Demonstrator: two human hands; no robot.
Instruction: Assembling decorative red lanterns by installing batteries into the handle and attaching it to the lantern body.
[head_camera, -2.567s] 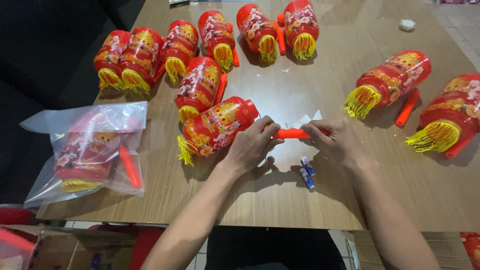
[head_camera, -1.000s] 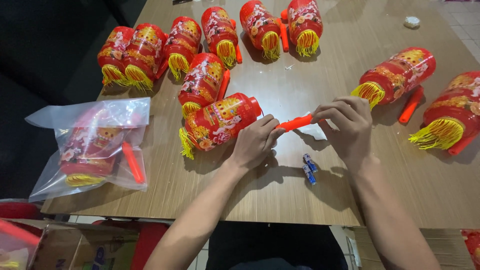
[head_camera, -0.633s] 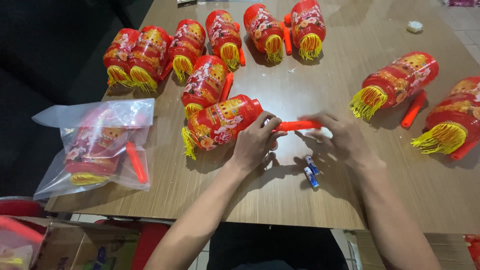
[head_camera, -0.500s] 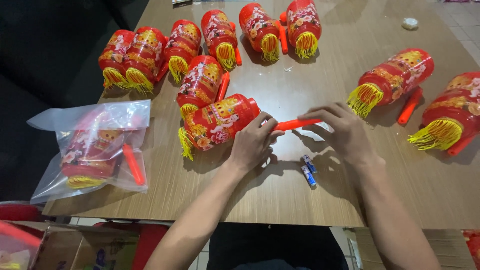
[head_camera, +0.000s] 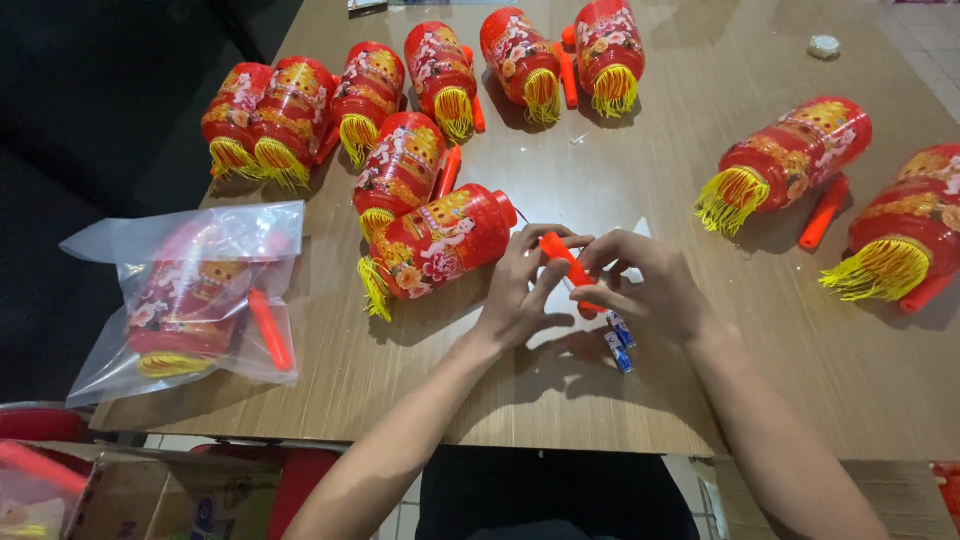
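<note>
Both hands grip an orange plastic handle stick (head_camera: 562, 258) over the wooden table (head_camera: 660, 400). My left hand (head_camera: 520, 290) pinches its upper end, and my right hand (head_camera: 645, 290) wraps around its lower end. A red paper lantern with a yellow tassel (head_camera: 435, 243) lies on its side just left of my left hand, close to the stick's top. Small blue-and-white batteries (head_camera: 620, 340) rest on the table under my right hand.
Several red lanterns with yellow tassels lie across the far half of the table (head_camera: 400, 90), and two more at the right (head_camera: 790, 155) (head_camera: 905, 225). A clear plastic bag holding a lantern (head_camera: 190, 295) sits at the left edge. A cardboard box (head_camera: 150, 495) stands below.
The orange stick has turned from lying level to pointing diagonally down toward my right hand. My right hand has closed around its lower end, and both hands have come closer together.
</note>
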